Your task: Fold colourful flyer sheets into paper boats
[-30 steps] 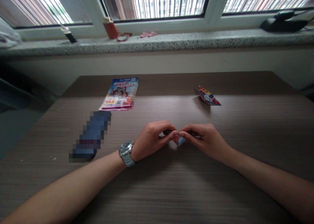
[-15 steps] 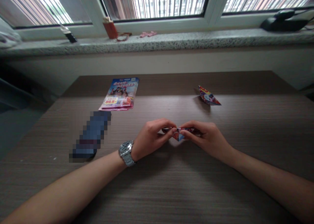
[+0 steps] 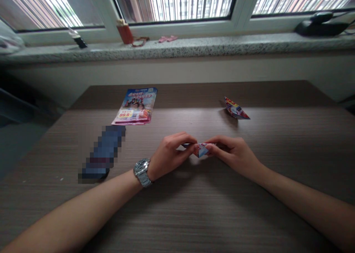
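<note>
A small folded piece of printed paper (image 3: 203, 150) is held between both hands above the middle of the table. My left hand (image 3: 173, 153), with a metal watch (image 3: 142, 172) on its wrist, pinches the paper's left side between thumb and fingers. On the right side, my right hand (image 3: 235, 153) grips it the same way. The fingers cover much of the paper. Farther back on the right stands a folded paper boat shape (image 3: 235, 109), touched by neither hand.
Printed flyers (image 3: 137, 105) lie in a stack at the back left of the wooden table (image 3: 177, 216). A pixelated dark object (image 3: 104, 153) is left of my left wrist. Along the stone windowsill (image 3: 210, 47) are a red-brown case (image 3: 125, 33) and a black device (image 3: 321, 25).
Both thumbs have shifted slightly on the folded paper, my right thumb a little rightward. The paper's angle has changed a little, and more of its pale blue face shows.
</note>
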A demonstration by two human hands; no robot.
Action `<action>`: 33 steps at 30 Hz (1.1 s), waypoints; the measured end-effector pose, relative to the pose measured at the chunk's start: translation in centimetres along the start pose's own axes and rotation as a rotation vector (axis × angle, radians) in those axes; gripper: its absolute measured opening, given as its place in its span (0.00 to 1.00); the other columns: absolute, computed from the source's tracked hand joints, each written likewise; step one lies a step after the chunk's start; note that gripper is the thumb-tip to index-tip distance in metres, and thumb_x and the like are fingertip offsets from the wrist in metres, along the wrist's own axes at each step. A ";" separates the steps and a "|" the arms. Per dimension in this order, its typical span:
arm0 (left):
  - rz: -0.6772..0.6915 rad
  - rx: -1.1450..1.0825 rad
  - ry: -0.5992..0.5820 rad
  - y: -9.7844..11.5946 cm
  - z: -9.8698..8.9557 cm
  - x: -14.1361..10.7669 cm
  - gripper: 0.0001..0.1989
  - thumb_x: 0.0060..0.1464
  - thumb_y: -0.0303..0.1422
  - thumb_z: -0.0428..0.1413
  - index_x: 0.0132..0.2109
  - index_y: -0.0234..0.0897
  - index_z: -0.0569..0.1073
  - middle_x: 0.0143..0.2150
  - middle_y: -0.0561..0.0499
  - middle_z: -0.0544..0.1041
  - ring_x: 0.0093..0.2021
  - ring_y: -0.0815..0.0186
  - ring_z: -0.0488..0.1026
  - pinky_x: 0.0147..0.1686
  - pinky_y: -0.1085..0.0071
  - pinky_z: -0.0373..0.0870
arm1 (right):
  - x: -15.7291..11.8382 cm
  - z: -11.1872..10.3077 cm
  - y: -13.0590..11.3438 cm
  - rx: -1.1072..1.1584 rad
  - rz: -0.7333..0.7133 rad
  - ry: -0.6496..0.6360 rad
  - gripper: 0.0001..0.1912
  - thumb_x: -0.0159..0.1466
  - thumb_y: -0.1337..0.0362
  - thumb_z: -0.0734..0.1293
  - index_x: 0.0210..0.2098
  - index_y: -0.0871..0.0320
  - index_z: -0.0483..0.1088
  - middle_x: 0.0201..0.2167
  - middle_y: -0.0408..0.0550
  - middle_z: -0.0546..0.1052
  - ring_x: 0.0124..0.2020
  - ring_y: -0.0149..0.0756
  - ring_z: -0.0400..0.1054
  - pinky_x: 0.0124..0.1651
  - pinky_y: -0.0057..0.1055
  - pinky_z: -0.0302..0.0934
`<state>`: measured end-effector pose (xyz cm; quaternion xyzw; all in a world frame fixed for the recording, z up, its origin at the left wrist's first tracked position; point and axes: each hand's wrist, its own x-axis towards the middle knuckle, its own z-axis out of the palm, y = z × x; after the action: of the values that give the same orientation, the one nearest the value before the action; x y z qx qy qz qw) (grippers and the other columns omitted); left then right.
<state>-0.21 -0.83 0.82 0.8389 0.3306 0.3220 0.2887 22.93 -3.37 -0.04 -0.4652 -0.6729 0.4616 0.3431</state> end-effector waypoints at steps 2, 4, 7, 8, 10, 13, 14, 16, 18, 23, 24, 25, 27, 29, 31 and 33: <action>-0.004 -0.002 -0.023 0.1 -0.1 0.0 0.06 0.65 0.32 0.56 0.41 0.35 0.76 0.36 0.51 0.78 0.36 0.70 0.74 0.38 0.75 0.67 | -0.1 0.0 0.0 0.002 0.000 -0.007 0.13 0.67 0.54 0.68 0.41 0.56 0.78 0.35 0.45 0.84 0.34 0.36 0.78 0.37 0.28 0.70; -0.006 -0.001 -0.044 0.2 -0.1 0.0 0.06 0.65 0.32 0.56 0.40 0.35 0.75 0.35 0.51 0.77 0.36 0.69 0.73 0.37 0.74 0.67 | -0.1 0.0 -0.1 -0.021 -0.013 -0.008 0.13 0.67 0.54 0.68 0.40 0.56 0.78 0.34 0.45 0.84 0.34 0.35 0.78 0.37 0.28 0.70; 0.001 0.001 -0.050 0.3 -0.1 -0.1 0.05 0.65 0.31 0.55 0.40 0.35 0.74 0.35 0.51 0.77 0.35 0.69 0.73 0.36 0.74 0.67 | -0.3 0.1 -0.1 -0.059 -0.037 -0.005 0.12 0.68 0.55 0.67 0.39 0.56 0.78 0.33 0.45 0.83 0.32 0.34 0.77 0.34 0.27 0.69; 0.007 0.002 -0.052 0.3 0.0 -0.1 0.05 0.65 0.31 0.56 0.40 0.35 0.74 0.35 0.51 0.77 0.35 0.69 0.73 0.36 0.74 0.67 | -0.3 0.1 -0.1 -0.071 -0.047 -0.004 0.12 0.68 0.55 0.67 0.39 0.56 0.78 0.32 0.45 0.83 0.31 0.34 0.77 0.33 0.26 0.68; 0.019 0.004 -0.059 0.3 0.1 -0.1 0.04 0.64 0.30 0.56 0.42 0.35 0.74 0.36 0.51 0.77 0.36 0.69 0.73 0.36 0.74 0.67 | -0.3 0.2 -0.1 -0.096 -0.066 -0.001 0.12 0.68 0.55 0.67 0.39 0.56 0.78 0.31 0.45 0.83 0.30 0.34 0.77 0.32 0.26 0.68; 0.020 0.012 -0.058 0.2 0.3 -0.1 0.04 0.65 0.31 0.56 0.43 0.35 0.75 0.36 0.51 0.77 0.35 0.69 0.73 0.36 0.74 0.67 | -0.3 0.2 -0.1 -0.114 -0.086 0.001 0.12 0.68 0.55 0.67 0.38 0.56 0.78 0.31 0.44 0.83 0.30 0.34 0.77 0.32 0.26 0.68; 0.016 0.014 -0.053 0.2 0.3 -0.1 0.05 0.65 0.32 0.56 0.42 0.35 0.75 0.36 0.51 0.77 0.35 0.70 0.73 0.36 0.74 0.67 | -0.3 0.3 -0.2 -0.117 -0.088 0.001 0.12 0.68 0.55 0.67 0.38 0.56 0.78 0.31 0.44 0.83 0.30 0.34 0.77 0.32 0.26 0.68; 0.011 0.017 -0.044 0.1 0.4 -0.1 0.06 0.65 0.32 0.56 0.41 0.35 0.75 0.34 0.51 0.77 0.33 0.70 0.73 0.35 0.75 0.67 | -0.3 0.3 -0.1 -0.122 -0.087 -0.001 0.12 0.68 0.55 0.67 0.38 0.56 0.79 0.31 0.44 0.83 0.29 0.33 0.77 0.32 0.25 0.68; 0.012 0.015 -0.036 0.1 0.3 0.0 0.06 0.65 0.32 0.56 0.40 0.35 0.75 0.33 0.52 0.77 0.33 0.70 0.73 0.35 0.75 0.67 | -0.3 0.3 -0.1 -0.106 -0.071 -0.007 0.12 0.68 0.55 0.67 0.39 0.56 0.79 0.31 0.45 0.84 0.30 0.34 0.77 0.32 0.26 0.68; 0.015 0.005 -0.021 0.0 0.3 -0.1 0.06 0.66 0.31 0.55 0.40 0.35 0.76 0.33 0.51 0.77 0.33 0.70 0.72 0.36 0.75 0.68 | -0.2 0.1 0.0 0.041 -0.004 -0.046 0.15 0.67 0.53 0.68 0.44 0.56 0.79 0.37 0.47 0.84 0.35 0.38 0.79 0.38 0.30 0.72; 0.014 0.007 -0.018 0.0 0.3 -0.1 0.06 0.66 0.31 0.55 0.40 0.35 0.75 0.33 0.52 0.76 0.33 0.71 0.72 0.36 0.75 0.67 | -0.2 0.1 0.1 0.055 -0.001 -0.049 0.15 0.67 0.53 0.68 0.45 0.56 0.79 0.37 0.47 0.84 0.36 0.37 0.79 0.39 0.30 0.73; 0.014 0.008 -0.014 0.0 0.2 -0.1 0.06 0.66 0.31 0.55 0.40 0.35 0.75 0.33 0.52 0.76 0.32 0.71 0.72 0.36 0.75 0.67 | -0.1 0.1 0.1 0.061 -0.002 -0.048 0.15 0.67 0.53 0.68 0.44 0.56 0.79 0.37 0.47 0.84 0.36 0.37 0.79 0.39 0.30 0.73; 0.019 0.009 -0.013 -0.1 0.2 -0.2 0.06 0.66 0.31 0.56 0.40 0.35 0.75 0.33 0.51 0.76 0.32 0.71 0.72 0.35 0.75 0.67 | -0.1 0.0 0.2 0.053 -0.016 -0.046 0.15 0.67 0.53 0.68 0.43 0.56 0.79 0.35 0.47 0.84 0.35 0.36 0.79 0.39 0.29 0.73; 0.025 0.014 -0.021 -0.2 0.1 -0.1 0.06 0.66 0.31 0.55 0.40 0.35 0.75 0.34 0.51 0.77 0.33 0.71 0.72 0.35 0.75 0.67 | -0.1 -0.2 0.3 0.032 -0.027 -0.050 0.15 0.67 0.52 0.67 0.42 0.56 0.79 0.35 0.46 0.84 0.35 0.37 0.79 0.40 0.29 0.73; 0.026 0.021 -0.033 -0.3 0.0 0.0 0.07 0.66 0.32 0.55 0.40 0.36 0.76 0.34 0.51 0.77 0.34 0.70 0.73 0.36 0.75 0.68 | 0.0 -0.3 0.3 0.010 -0.028 -0.055 0.15 0.67 0.52 0.67 0.42 0.56 0.80 0.35 0.47 0.84 0.35 0.37 0.79 0.40 0.30 0.74; 0.023 0.024 -0.040 -0.3 -0.2 0.0 0.07 0.67 0.32 0.55 0.41 0.36 0.76 0.35 0.51 0.77 0.34 0.70 0.73 0.36 0.75 0.68 | 0.0 -0.4 0.3 0.003 -0.027 -0.056 0.16 0.67 0.52 0.68 0.42 0.56 0.80 0.35 0.47 0.84 0.35 0.38 0.80 0.39 0.31 0.74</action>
<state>-0.44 -0.55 0.72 0.8522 0.3190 0.3046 0.2813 23.37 -3.18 -0.17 -0.4424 -0.6878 0.4707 0.3311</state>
